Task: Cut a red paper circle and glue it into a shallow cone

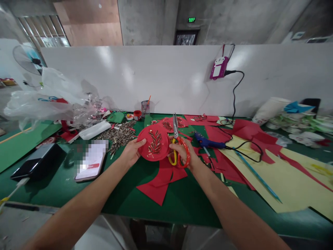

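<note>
My left hand (132, 151) pinches the left edge of a red paper disc (154, 142) with seeds glued on it in a branch pattern, held above the green table. My right hand (182, 152) is closed through the red and yellow handles of a pair of scissors (176, 144), whose blades point up and away beside the disc's right edge. Red paper offcuts (161, 182) lie on the table under both hands.
A phone (91, 160) and a black box (36, 161) lie at left, with a pile of sunflower seeds (119, 134) and plastic bags (44, 100) behind. A blue glue gun (208, 142) with a black cable, red and yellow paper sheets (286, 173), and a white partition (166, 76) stand right and behind.
</note>
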Motion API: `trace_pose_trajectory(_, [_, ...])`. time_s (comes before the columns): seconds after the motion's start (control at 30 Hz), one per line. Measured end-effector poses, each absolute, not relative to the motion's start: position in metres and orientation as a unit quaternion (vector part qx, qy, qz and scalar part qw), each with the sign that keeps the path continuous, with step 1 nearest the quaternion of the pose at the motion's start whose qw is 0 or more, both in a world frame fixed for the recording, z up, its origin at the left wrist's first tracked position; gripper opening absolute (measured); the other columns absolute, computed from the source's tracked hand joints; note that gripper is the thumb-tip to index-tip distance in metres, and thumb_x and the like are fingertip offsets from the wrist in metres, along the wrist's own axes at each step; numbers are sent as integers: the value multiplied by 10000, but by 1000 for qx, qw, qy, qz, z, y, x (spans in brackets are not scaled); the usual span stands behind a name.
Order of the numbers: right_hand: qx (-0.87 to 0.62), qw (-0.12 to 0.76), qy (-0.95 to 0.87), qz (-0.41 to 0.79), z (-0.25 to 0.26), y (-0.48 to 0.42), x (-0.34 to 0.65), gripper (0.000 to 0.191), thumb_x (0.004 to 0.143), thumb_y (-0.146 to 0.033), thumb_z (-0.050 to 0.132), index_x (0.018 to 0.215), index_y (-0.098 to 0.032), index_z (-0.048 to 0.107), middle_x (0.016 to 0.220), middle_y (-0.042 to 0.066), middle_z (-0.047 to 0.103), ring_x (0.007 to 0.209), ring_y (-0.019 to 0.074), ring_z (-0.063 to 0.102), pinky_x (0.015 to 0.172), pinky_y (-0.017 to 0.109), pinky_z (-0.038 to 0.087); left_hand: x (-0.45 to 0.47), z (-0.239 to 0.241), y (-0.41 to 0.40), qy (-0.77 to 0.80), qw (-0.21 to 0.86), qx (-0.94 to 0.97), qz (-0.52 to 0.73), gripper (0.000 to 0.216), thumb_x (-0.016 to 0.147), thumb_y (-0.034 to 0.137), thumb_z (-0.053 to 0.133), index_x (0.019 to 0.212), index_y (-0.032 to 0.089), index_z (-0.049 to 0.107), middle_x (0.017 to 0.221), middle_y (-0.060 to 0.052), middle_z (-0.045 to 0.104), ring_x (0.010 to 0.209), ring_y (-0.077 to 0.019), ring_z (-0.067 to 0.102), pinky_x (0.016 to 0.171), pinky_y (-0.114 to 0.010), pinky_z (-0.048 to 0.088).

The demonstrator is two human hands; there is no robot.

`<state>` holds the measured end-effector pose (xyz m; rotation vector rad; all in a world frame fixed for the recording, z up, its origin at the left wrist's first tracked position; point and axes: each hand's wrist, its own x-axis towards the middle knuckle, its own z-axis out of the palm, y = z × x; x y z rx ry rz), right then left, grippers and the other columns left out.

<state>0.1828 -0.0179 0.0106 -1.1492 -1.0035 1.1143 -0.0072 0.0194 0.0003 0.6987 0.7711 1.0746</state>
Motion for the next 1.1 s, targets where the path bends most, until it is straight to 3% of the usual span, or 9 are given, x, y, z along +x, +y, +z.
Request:
trace_pose_trajectory(0.4, [-494, 574, -410, 507, 9, -17, 185, 383, 553, -333, 738, 876, -197, 582, 592, -41, 583, 477, 167, 587, 453, 329, 525, -7, -1, 20, 336, 739, 313, 493, 152, 689, 87, 673, 840, 82, 659, 757, -77, 712, 625, -151, 656, 639, -260, 548])
trace_pose_trajectory(0.6, [-510, 580, -410, 484, 12, -17, 184, 468, 461, -322, 802, 861, -192, 597, 623, -32, 598, 505, 174, 594, 506, 337, 518, -6, -2, 21, 344, 739, 314, 486, 200, 661, 111, 707, 853, 87, 655, 776, -81, 712, 634, -161, 661, 660, -274, 549])
trace_pose_trajectory(0.93, [-524, 605, -409, 438, 9, -15, 184, 397, 463, -282, 791, 804, -201, 602, 599, -46, 547, 510, 148, 540, 476, 305, 481, -5, 4, 19, 361, 749, 273, 484, 120, 794, 204, 596, 824, 115, 670, 789, -58, 719, 673, -165, 669, 669, -267, 546])
trace_pose_trajectory(1.1, [-524, 604, -409, 438, 8, -15, 184, 399, 490, -310, 782, 830, -212, 597, 608, -52, 534, 506, 151, 541, 470, 320, 491, -5, 3, 19, 347, 746, 310, 477, 136, 728, 154, 662, 853, 100, 665, 800, -75, 718, 661, -172, 668, 659, -275, 546])
